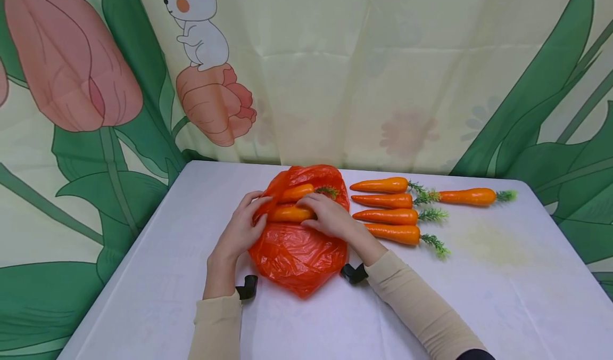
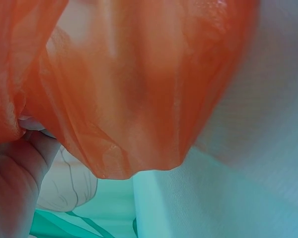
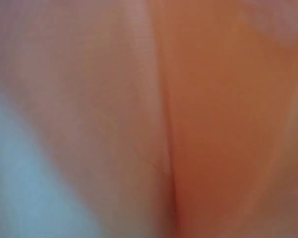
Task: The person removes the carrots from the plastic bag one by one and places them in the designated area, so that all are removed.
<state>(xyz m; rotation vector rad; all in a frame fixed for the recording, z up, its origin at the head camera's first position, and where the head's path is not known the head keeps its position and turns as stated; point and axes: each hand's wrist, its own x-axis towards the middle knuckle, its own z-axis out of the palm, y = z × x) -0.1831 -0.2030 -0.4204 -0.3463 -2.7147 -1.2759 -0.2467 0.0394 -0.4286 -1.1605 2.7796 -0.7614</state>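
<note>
Two carrots lie in the mouth of an orange plastic bag (image 1: 297,253) at the middle of the white worktop (image 1: 479,296). The right hand (image 1: 330,216) curls its fingers over the nearer carrot (image 1: 287,214), gripping it at the bag's opening; the farther carrot (image 1: 297,192) rests just beyond. The left hand (image 1: 239,232) pinches the bag's left edge, fingers bent round the plastic. Five more carrots (image 1: 390,217) lie to the right of the bag, leafy ends pointing right.
</note>
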